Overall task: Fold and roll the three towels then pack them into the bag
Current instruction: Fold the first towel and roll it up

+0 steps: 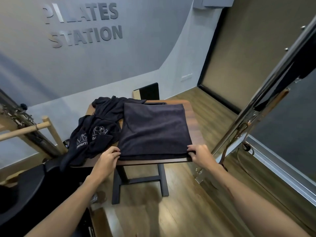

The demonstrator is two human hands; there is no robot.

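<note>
Squarely on the right half of the table (193, 115) lay a dark folded towel (153, 129), soft, limp and light by the look of it, likely to sag unless taken by its corners. Beside it, left, sat a crumpled heap of dark cloth (95, 132). Each hand pinched a near corner: left hand (106, 155), right hand (200, 153). No bag was visible.

Raised grey letters (82, 24) on the grey wall (119, 62) in the upper left of the frame read "PILATES STATION" in two lines. Pale print (89, 136) on the crumpled dark towel (95, 127) left of centre lies upside down and creased; its words cannot be made out.
</note>
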